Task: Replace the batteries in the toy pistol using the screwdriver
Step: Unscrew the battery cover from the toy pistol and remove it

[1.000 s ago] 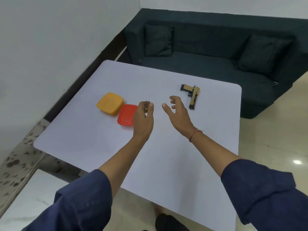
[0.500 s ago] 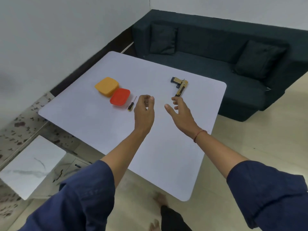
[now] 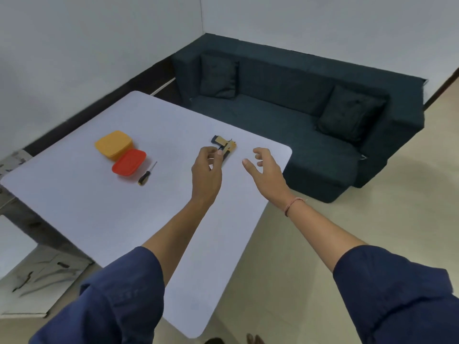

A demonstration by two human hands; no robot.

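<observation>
Toy pistol point(image 3: 225, 145) lies far right on the surface point(image 3: 99, 207), with the screwdriver point(image 3: 147, 174) well to its left by a red box point(image 3: 129, 162). Left hand point(image 3: 206, 175) has its fingers loosely curled in front of the pistol, no grip seen. Right hand point(image 3: 264, 168) is spread and empty. Pistol prob. light, rigid plastic; best taken by the handle.

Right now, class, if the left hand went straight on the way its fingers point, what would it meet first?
Probably the toy pistol, lying on the table just past the left hand's curled fingertips. One view cannot tell whether they already touch it.
</observation>
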